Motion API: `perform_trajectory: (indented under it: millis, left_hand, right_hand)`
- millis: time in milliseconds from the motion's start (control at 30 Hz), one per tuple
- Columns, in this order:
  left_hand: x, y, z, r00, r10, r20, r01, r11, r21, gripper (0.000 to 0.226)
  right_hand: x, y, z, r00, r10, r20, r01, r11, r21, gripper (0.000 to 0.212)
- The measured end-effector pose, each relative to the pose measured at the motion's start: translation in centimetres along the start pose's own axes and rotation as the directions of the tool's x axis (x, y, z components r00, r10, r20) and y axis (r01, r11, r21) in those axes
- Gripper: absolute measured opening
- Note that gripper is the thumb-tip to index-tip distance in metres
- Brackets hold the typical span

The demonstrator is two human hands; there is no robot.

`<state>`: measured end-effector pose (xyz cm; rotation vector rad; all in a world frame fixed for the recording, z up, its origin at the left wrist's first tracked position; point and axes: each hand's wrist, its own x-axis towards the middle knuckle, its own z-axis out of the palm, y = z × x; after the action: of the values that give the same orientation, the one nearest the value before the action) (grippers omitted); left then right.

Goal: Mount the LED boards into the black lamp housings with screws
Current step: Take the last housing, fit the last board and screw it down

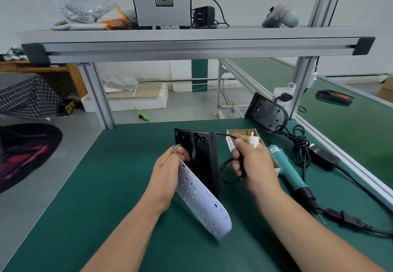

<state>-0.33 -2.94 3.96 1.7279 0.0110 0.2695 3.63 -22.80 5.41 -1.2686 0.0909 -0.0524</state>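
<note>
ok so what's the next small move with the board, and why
Probably swing the LED board into the open face of the housing. The left hand holds the board by its top end, outside the housing, which stands on edge. The right hand grips the cable off to the side, and the screwdriver lies untouched.

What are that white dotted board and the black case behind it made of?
The LED board looks like a thin stiff sheet, perhaps painted metal: flat matte white face, rows of small dots. The lamp housing is probably moulded plastic: smooth black, slight sheen, raised rim and formed holes. Neither is certain.
</note>
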Motion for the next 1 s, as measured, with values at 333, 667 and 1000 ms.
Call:
perform_trajectory:
  millis: [333, 667, 1000]
  left_hand:
    - [-0.1, -0.5, 1.0, 0.983, -0.060, -0.171, 0.049, 0.996, -0.072, 0.021]
    - [0.4, -2.1, 0.3, 0.913, 0.006, -0.408, 0.087, 0.974, 0.210, 0.036]
    - [-0.5, -1.8, 0.2, 0.916, 0.145, -0.375, 0.050, 0.884, 0.464, 0.026]
  right_hand:
    - [2.3, -2.6, -5.7, 0.917, -0.069, -0.393, 0.204, 0.927, 0.314, 0.024]
    - [-3.0, 1.0, -0.4, 0.918, 0.273, 0.286, 0.017, 0.696, -0.717, 0.072]
    - [-1.5, 0.9, 0.3, 0.681, -0.576, 0.453, 0.600, 0.084, -0.796, 0.044]
